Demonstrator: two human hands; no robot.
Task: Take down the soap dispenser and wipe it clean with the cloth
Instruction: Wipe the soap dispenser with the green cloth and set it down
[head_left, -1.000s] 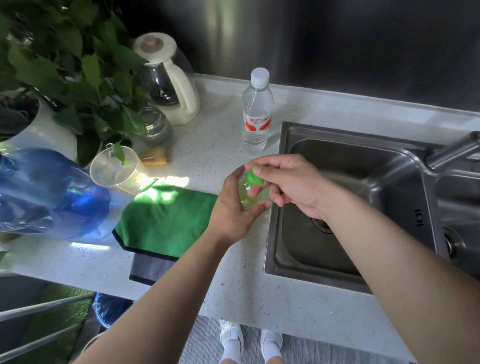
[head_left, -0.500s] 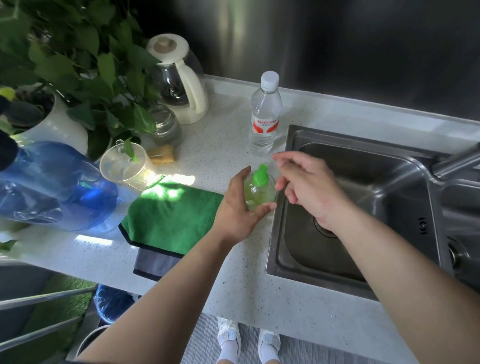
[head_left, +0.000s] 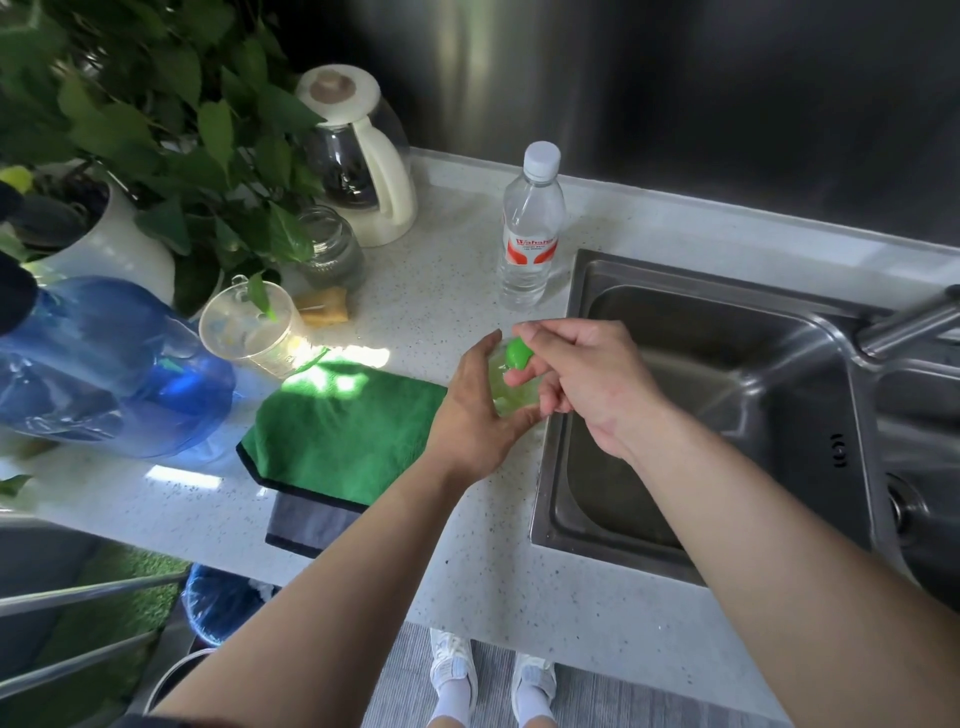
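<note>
The soap dispenser (head_left: 511, 382) is a small clear bottle of yellow-green liquid with a green pump top. It stands on the white counter (head_left: 415, 291) at the sink's left rim. My left hand (head_left: 475, 410) wraps around its body from the left. My right hand (head_left: 582, 376) comes over from the sink side, its fingertips pinching the green pump top. The green cloth (head_left: 348, 431) lies flat on the counter just left of my left hand, on top of a grey cloth (head_left: 306, 522). Most of the bottle is hidden by my hands.
A steel sink (head_left: 691, 415) with a tap (head_left: 909, 322) lies to the right. A water bottle (head_left: 530, 228) stands behind the dispenser. On the left are a kettle (head_left: 358, 156), glass jar (head_left: 330, 249), yellow sponge (head_left: 324, 306), plastic cup (head_left: 249, 330), blue water jug (head_left: 104, 369) and potted plant (head_left: 130, 135).
My right hand, which had lifted off the pump top half a second ago, has come back onto it. My left hand has kept hold of the bottle.
</note>
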